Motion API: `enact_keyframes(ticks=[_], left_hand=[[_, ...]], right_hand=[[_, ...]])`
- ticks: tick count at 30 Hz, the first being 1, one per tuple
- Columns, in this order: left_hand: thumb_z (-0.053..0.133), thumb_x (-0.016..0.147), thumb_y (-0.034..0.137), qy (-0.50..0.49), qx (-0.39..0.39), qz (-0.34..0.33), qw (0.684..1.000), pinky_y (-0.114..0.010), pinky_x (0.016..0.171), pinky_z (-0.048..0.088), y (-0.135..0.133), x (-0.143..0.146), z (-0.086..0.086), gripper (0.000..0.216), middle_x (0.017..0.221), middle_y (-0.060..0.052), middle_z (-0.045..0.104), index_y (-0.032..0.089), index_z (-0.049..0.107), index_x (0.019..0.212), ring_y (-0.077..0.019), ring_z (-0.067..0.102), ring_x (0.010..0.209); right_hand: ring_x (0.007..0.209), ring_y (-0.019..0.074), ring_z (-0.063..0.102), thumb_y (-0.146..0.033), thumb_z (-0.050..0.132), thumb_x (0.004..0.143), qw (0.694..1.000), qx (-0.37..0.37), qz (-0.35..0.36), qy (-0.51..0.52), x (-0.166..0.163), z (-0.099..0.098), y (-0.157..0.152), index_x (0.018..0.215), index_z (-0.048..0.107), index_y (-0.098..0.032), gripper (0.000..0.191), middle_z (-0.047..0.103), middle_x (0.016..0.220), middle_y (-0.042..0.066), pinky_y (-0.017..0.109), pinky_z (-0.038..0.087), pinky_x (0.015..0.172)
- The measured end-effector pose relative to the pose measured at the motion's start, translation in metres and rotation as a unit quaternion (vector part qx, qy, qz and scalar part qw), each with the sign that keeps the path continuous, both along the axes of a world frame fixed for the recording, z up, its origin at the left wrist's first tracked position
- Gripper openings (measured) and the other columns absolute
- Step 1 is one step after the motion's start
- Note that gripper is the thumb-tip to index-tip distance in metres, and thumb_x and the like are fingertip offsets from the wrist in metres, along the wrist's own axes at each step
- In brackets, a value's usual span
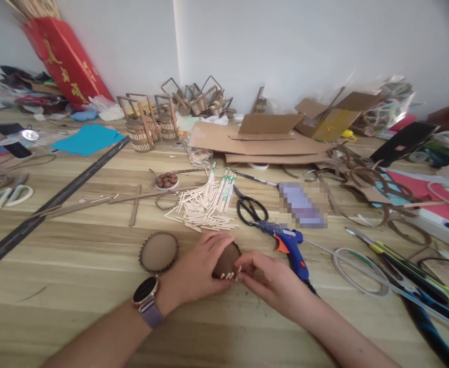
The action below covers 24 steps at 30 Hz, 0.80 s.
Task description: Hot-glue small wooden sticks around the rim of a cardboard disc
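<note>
My left hand, with a watch on its wrist, curls over a brown cardboard disc lying on the wooden table and holds it down. Short pale sticks stand along the disc's near edge. My right hand pinches one small stick against that edge. A second cardboard disc with a scalloped rim lies just left of my left hand.
A blue glue gun lies right of my hands, black scissors behind them. A heap of cut sticks, a bowl of beads, cardboard sheets, small wooden baskets, a long black ruler and cardboard rings lie around.
</note>
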<state>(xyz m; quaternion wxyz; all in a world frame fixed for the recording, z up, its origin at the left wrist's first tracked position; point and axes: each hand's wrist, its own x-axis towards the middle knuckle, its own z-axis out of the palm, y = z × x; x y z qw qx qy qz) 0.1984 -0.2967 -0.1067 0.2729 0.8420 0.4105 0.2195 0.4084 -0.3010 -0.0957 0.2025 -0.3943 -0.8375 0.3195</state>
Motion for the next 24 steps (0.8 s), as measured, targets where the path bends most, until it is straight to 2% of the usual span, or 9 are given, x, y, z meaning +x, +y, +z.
enact_keyframes(ticks=[4,9,14,20,24], left_hand=[[0.072,0.073,0.021,0.0,-0.001,0.0,1.0,-0.042,0.114,0.034,0.0,0.0,0.001,0.071,0.139,-0.013,0.05,0.012,0.04,0.136,-0.0261,0.038,0.133],[0.068,0.073,0.018,-0.013,0.004,-0.004,1.0,-0.045,0.113,0.034,-0.001,0.0,-0.001,0.072,0.141,-0.012,0.049,0.017,0.037,0.138,-0.0264,0.038,0.133],[0.066,0.072,0.016,-0.019,-0.004,-0.002,1.0,-0.048,0.112,0.035,0.0,0.0,0.001,0.071,0.14,-0.012,0.049,0.019,0.038,0.137,-0.0275,0.039,0.133],[0.065,0.072,0.014,-0.026,0.004,-0.007,1.0,-0.048,0.112,0.035,0.0,0.0,-0.001,0.07,0.141,-0.01,0.049,0.02,0.038,0.137,-0.0267,0.039,0.133],[0.064,0.07,0.013,-0.026,0.012,-0.001,1.0,-0.047,0.112,0.035,-0.002,0.001,-0.002,0.072,0.14,-0.009,0.05,0.02,0.039,0.137,-0.0269,0.039,0.133]], right_hand=[[0.07,0.0154,0.062,-0.013,0.054,0.088,0.999,0.044,0.018,-0.004,-0.002,0.0,-0.003,0.096,0.061,-0.019,0.013,0.065,0.079,0.002,0.023,0.046,0.062],[0.069,0.0159,0.062,-0.013,0.055,0.089,0.996,0.086,0.035,-0.001,-0.004,-0.001,-0.005,0.093,0.06,-0.019,0.009,0.066,0.077,0.003,0.023,0.047,0.06],[0.072,0.018,0.065,-0.012,0.051,0.091,0.99,0.135,0.038,-0.025,-0.005,-0.002,-0.006,0.095,0.058,-0.02,0.01,0.068,0.082,0.005,0.026,0.05,0.061],[0.071,0.0203,0.064,-0.012,0.042,0.096,0.97,0.238,0.046,-0.029,-0.008,-0.01,-0.008,0.093,0.055,-0.019,0.015,0.067,0.081,0.007,0.03,0.05,0.061],[0.067,0.0198,0.061,-0.013,0.038,0.097,0.964,0.26,0.041,-0.03,-0.009,-0.014,-0.009,0.089,0.054,-0.019,0.019,0.064,0.076,0.006,0.029,0.047,0.057]])
